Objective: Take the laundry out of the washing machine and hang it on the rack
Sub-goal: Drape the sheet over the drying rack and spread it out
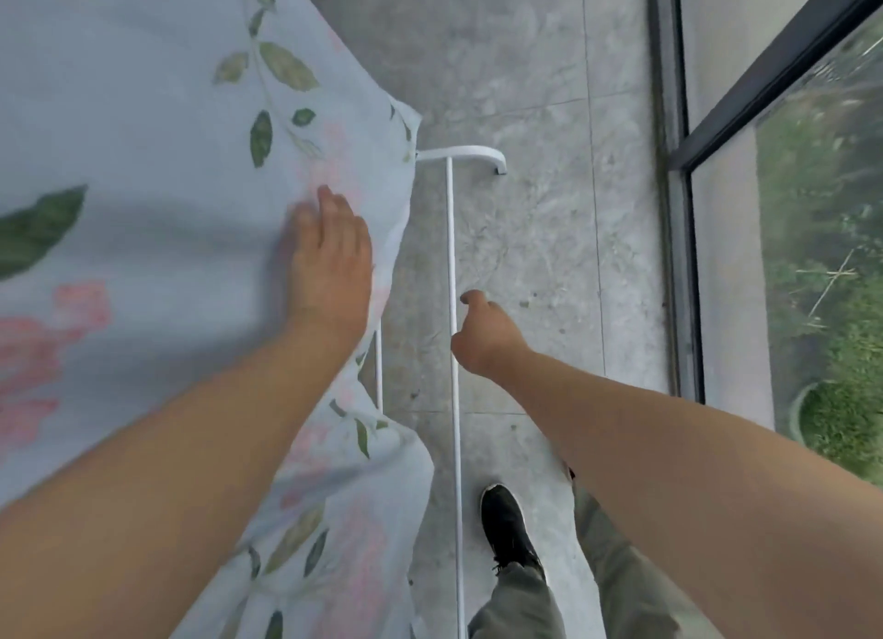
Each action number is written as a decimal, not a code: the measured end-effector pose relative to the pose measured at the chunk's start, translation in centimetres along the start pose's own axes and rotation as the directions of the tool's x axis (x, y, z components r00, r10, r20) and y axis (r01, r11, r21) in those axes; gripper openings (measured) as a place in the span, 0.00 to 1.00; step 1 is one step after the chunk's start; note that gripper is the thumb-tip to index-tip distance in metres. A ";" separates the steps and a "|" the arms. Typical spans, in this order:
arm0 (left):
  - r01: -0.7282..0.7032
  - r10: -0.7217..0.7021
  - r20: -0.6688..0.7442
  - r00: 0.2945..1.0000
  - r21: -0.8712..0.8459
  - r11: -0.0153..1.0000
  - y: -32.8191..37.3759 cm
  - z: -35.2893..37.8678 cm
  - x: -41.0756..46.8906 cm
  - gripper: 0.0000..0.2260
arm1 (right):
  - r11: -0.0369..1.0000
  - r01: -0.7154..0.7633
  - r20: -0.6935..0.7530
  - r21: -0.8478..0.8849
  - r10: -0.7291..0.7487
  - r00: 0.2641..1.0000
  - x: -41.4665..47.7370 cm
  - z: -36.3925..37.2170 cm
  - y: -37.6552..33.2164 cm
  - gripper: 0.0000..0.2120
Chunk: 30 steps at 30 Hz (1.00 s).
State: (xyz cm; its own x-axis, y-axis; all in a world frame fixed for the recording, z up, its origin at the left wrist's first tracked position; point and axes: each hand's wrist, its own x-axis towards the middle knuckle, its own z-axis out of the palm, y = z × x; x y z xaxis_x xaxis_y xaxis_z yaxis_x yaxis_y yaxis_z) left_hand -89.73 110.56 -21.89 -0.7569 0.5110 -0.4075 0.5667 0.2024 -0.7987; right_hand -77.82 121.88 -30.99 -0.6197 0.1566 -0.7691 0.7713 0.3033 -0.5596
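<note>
Your pale blue floral fabric sheet (143,136) drapes the thin white metal rack (450,232).
Your left hand (329,265) lies flat on it, fingers together; right of them, your right hand (482,335) curls beside the rack, grip unclear, above grey tiled floor (525,88).

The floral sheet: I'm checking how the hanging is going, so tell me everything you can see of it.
The floral sheet is thin, pale blue-grey cloth printed with green leaves and pink flowers. It is draped over the white rack and fills the left of the view, its right edge hanging in soft folds. The left hand rests flat on it near that edge, fingers straight. One rail of the rack beside it is bare. Whether the cloth is damp cannot be told.
</note>
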 end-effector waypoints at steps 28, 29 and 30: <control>-0.161 0.352 0.284 0.892 -0.528 0.834 -7.7 -4.2 10.8 0.13 | 0.988 -0.126 0.028 -0.090 0.129 0.991 2.1 -20.4 -12.0 0.22; -0.181 0.361 0.233 0.903 -0.555 0.812 -8.9 -5.5 11.5 0.13 | 0.988 -0.128 0.018 -0.090 0.131 0.991 1.9 -21.5 -13.4 0.21; -0.198 0.347 0.159 0.924 -0.576 0.793 -10.1 -6.8 12.3 0.12 | 0.988 -0.121 0.009 -0.100 0.123 0.992 1.8 -22.7 -14.9 0.21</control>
State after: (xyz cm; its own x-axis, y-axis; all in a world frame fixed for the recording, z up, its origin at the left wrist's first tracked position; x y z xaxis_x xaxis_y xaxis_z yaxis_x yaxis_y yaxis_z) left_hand -102.52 120.51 -15.83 -0.5549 0.4097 -0.7240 0.7871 0.5405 -0.2974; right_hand -93.71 138.99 -17.04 -0.5192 0.1845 -0.8345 0.8222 0.3744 -0.4288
